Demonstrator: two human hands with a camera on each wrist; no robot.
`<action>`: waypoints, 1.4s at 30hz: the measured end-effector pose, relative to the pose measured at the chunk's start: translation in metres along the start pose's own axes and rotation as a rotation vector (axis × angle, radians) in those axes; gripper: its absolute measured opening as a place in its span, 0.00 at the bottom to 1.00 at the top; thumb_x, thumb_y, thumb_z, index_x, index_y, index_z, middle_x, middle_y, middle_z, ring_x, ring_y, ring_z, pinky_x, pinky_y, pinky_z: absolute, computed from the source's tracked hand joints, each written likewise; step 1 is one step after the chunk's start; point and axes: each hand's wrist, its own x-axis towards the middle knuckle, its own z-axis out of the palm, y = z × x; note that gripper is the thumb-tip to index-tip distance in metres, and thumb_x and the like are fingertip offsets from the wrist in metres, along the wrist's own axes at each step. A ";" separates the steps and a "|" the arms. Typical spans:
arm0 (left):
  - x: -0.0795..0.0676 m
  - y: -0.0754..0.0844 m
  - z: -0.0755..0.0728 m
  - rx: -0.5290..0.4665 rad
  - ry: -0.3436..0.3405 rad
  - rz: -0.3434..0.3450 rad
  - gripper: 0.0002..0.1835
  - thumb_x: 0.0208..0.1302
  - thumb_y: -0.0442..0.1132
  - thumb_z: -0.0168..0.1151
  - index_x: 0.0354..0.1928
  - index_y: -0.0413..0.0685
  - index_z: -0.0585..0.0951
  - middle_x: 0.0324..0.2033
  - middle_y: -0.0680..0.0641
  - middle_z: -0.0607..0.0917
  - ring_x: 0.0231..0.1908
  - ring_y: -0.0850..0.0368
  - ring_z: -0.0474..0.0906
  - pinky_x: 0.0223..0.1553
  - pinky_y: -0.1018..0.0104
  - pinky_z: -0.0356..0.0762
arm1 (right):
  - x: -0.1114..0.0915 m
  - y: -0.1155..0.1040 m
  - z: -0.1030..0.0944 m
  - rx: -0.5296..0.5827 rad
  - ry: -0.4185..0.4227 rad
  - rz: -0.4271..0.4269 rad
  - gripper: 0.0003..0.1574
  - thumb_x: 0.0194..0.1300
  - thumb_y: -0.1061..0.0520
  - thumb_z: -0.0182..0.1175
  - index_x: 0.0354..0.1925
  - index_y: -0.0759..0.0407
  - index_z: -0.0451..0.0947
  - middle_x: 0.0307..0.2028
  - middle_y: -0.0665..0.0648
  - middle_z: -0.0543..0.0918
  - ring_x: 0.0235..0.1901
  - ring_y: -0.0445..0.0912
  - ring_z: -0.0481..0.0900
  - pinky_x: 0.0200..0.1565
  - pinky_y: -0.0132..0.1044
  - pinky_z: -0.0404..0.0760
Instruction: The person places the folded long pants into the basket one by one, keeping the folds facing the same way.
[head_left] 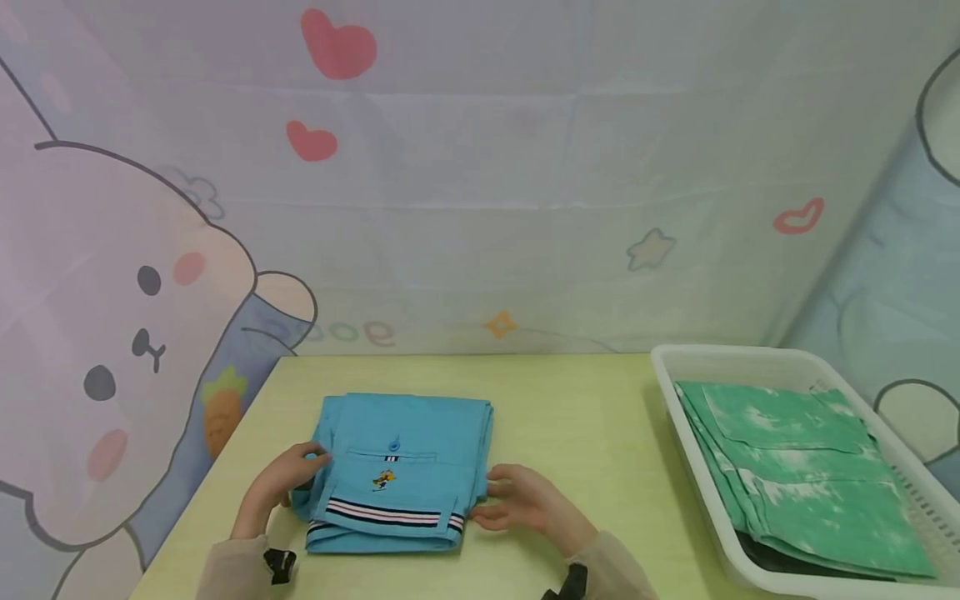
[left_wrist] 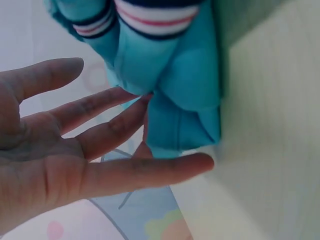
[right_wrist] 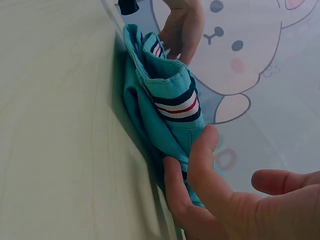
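A folded pair of blue pants (head_left: 405, 425) lies on the table, with a buttoned pocket, a small embroidered figure and a navy, white and red striped band toward the front. At its left edge is my left hand (head_left: 283, 477). In the left wrist view that hand's fingers (left_wrist: 107, 122) are spread and mostly straight, some reaching the folded cloth (left_wrist: 187, 75). On the opposite side my right hand (head_left: 525, 502) touches the right edge with loosely bent fingers. The right wrist view shows two fingertips against the folded layers (right_wrist: 145, 100), the thumb apart from them.
To the right, a white plastic basket (head_left: 678, 433) holds folded green and white tie-dye clothing (head_left: 817, 475). The pale yellow table (head_left: 570, 417) ends at a cartoon-printed curtain (head_left: 480, 183) behind. Black straps (head_left: 280, 565) sit at the wrists over beige sleeves.
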 end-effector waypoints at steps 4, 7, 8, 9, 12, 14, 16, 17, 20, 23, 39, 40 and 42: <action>0.002 0.002 0.004 -0.036 -0.009 -0.003 0.25 0.66 0.43 0.44 0.57 0.29 0.63 0.53 0.25 0.65 0.48 0.30 0.69 0.31 0.39 0.75 | -0.002 -0.001 -0.008 -0.007 0.023 -0.035 0.17 0.63 0.57 0.40 0.48 0.65 0.59 0.64 0.71 0.45 0.60 0.69 0.54 0.52 0.47 0.70; 0.002 0.005 0.008 -0.059 -0.008 -0.010 0.25 0.66 0.42 0.44 0.58 0.28 0.62 0.52 0.24 0.66 0.46 0.32 0.71 0.30 0.41 0.76 | -0.004 -0.002 -0.014 -0.043 0.043 -0.069 0.07 0.63 0.57 0.42 0.29 0.55 0.64 0.55 0.66 0.58 0.58 0.67 0.60 0.44 0.42 0.75; 0.002 0.007 0.009 -0.063 -0.008 -0.012 0.25 0.66 0.42 0.44 0.58 0.28 0.62 0.52 0.24 0.66 0.46 0.31 0.70 0.31 0.41 0.76 | -0.005 -0.003 -0.016 -0.059 0.049 -0.077 0.10 0.63 0.57 0.42 0.25 0.53 0.65 0.52 0.63 0.61 0.56 0.65 0.63 0.43 0.40 0.75; 0.002 0.009 0.011 -0.066 -0.009 -0.013 0.26 0.66 0.42 0.43 0.58 0.27 0.61 0.53 0.24 0.65 0.47 0.30 0.69 0.31 0.40 0.76 | -0.005 -0.004 -0.017 -0.074 0.051 -0.084 0.11 0.63 0.57 0.42 0.24 0.52 0.65 0.49 0.62 0.63 0.54 0.63 0.66 0.41 0.39 0.76; 0.002 0.015 0.017 -0.069 -0.010 -0.020 0.25 0.66 0.40 0.42 0.59 0.27 0.60 0.56 0.23 0.61 0.51 0.26 0.65 0.34 0.36 0.74 | -0.007 -0.005 -0.022 -0.119 0.068 -0.091 0.09 0.63 0.56 0.43 0.26 0.52 0.66 0.44 0.58 0.66 0.48 0.58 0.71 0.39 0.38 0.76; 0.003 0.019 0.021 -0.069 -0.012 -0.022 0.25 0.66 0.39 0.42 0.59 0.27 0.60 0.57 0.23 0.59 0.53 0.25 0.62 0.35 0.35 0.73 | -0.008 -0.007 -0.025 -0.148 0.088 -0.096 0.06 0.62 0.56 0.43 0.30 0.55 0.65 0.45 0.60 0.66 0.46 0.55 0.73 0.37 0.37 0.77; 0.003 0.022 0.025 -0.069 -0.014 -0.018 0.25 0.66 0.39 0.42 0.59 0.27 0.61 0.58 0.23 0.59 0.54 0.25 0.61 0.35 0.35 0.73 | -0.010 -0.008 -0.027 -0.174 0.117 -0.103 0.05 0.62 0.56 0.44 0.35 0.57 0.63 0.47 0.62 0.65 0.44 0.55 0.74 0.36 0.36 0.77; 0.003 0.024 0.026 -0.071 -0.016 -0.015 0.25 0.66 0.39 0.42 0.59 0.28 0.61 0.58 0.23 0.58 0.54 0.25 0.61 0.35 0.36 0.73 | -0.011 -0.008 -0.029 -0.185 0.135 -0.109 0.07 0.62 0.56 0.44 0.38 0.59 0.62 0.48 0.64 0.64 0.44 0.55 0.74 0.35 0.36 0.77; 0.003 0.028 0.031 -0.072 -0.022 0.001 0.25 0.66 0.40 0.43 0.58 0.27 0.62 0.58 0.23 0.59 0.54 0.25 0.61 0.34 0.38 0.75 | -0.014 -0.009 -0.033 -0.221 0.189 -0.123 0.13 0.60 0.57 0.45 0.41 0.63 0.59 0.55 0.72 0.60 0.41 0.55 0.76 0.33 0.34 0.77; 0.003 0.032 0.035 -0.078 -0.028 0.023 0.24 0.66 0.40 0.43 0.57 0.27 0.63 0.57 0.24 0.61 0.53 0.26 0.63 0.33 0.40 0.76 | -0.018 -0.012 -0.037 -0.253 0.230 -0.140 0.13 0.60 0.57 0.46 0.41 0.64 0.62 0.56 0.75 0.57 0.39 0.54 0.77 0.31 0.34 0.77; -0.003 0.036 0.035 -0.096 -0.067 0.036 0.28 0.66 0.45 0.45 0.60 0.28 0.60 0.57 0.25 0.62 0.49 0.29 0.69 0.31 0.46 0.78 | -0.025 -0.019 -0.048 -0.410 0.307 -0.172 0.25 0.61 0.56 0.46 0.50 0.75 0.65 0.53 0.73 0.66 0.37 0.54 0.80 0.37 0.41 0.81; -0.004 0.036 0.034 -0.099 -0.061 0.036 0.28 0.67 0.45 0.45 0.60 0.28 0.61 0.57 0.25 0.63 0.48 0.30 0.70 0.31 0.46 0.79 | -0.025 -0.019 -0.048 -0.422 0.315 -0.175 0.25 0.60 0.56 0.47 0.49 0.75 0.66 0.51 0.71 0.68 0.37 0.53 0.80 0.36 0.41 0.81; -0.007 0.036 0.029 -0.111 -0.044 0.037 0.28 0.67 0.46 0.44 0.60 0.30 0.61 0.57 0.25 0.62 0.48 0.31 0.70 0.31 0.47 0.78 | -0.025 -0.020 -0.048 -0.442 0.335 -0.186 0.25 0.60 0.55 0.49 0.49 0.74 0.68 0.47 0.68 0.71 0.36 0.52 0.80 0.36 0.40 0.81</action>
